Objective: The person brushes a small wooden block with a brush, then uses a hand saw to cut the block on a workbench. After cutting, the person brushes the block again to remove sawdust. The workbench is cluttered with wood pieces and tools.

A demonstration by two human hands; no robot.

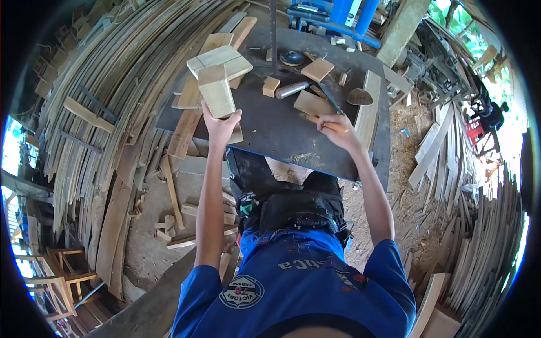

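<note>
My left hand (221,125) is closed around the lower end of a thick, pale wooden block (216,93), raised above the left side of the dark worktable. A wider wooden piece (230,61) with dark lines across it shows behind the block's upper end; whether the two are joined I cannot tell. My right hand (338,132) is closed on a slim orange-brown stick (336,127), perhaps a pencil or a tool handle. A long dark bar (329,97) runs up from beside its fingers. Close to that hand lies a flat wood piece (313,104).
The dark tabletop (270,132) bears a small wood block (271,87), a metal cylinder (292,90), a round disc (292,58) and a board (367,110) along its right edge. An upright saw-like blade (274,34) rises behind. Stacked planks (112,84) fill the left.
</note>
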